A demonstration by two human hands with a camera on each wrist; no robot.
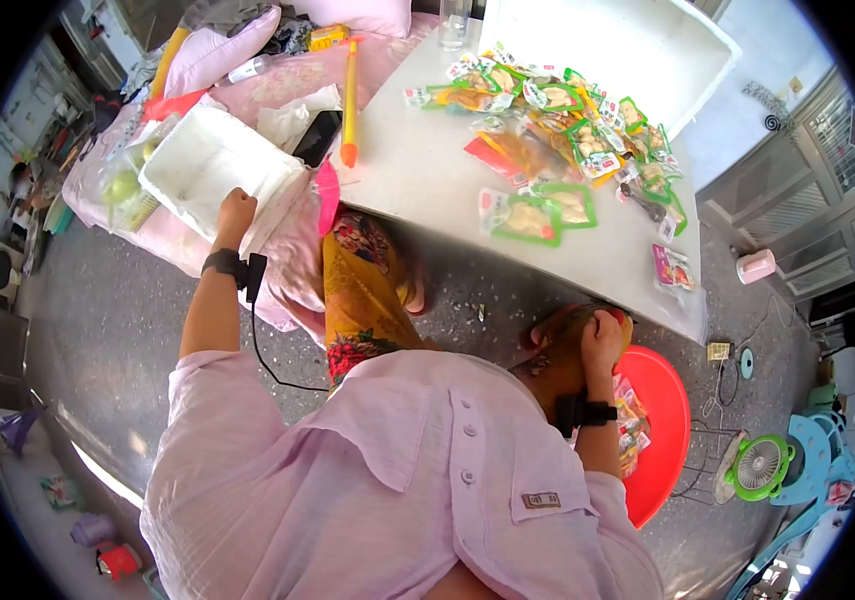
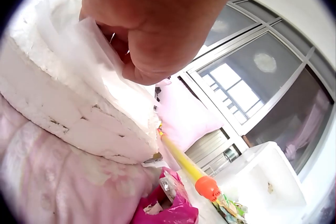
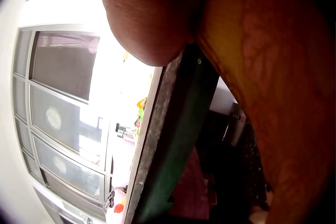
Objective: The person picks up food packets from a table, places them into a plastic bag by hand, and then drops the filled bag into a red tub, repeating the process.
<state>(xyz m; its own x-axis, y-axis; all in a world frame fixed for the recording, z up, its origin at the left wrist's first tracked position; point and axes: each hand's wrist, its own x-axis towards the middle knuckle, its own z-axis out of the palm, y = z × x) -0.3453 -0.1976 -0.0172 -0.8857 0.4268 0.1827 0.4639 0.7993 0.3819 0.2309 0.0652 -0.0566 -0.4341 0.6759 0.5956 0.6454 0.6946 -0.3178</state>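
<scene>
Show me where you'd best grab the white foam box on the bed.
I'd grip the white foam box by the rims of two opposite walls, from above: it sits open side up, so its raised walls should give fingers an edge to curl over.

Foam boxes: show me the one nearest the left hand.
The white foam box on the pink bedspread: the left hand is at its edge. The other foam box is farther off, behind the food packets.
</scene>
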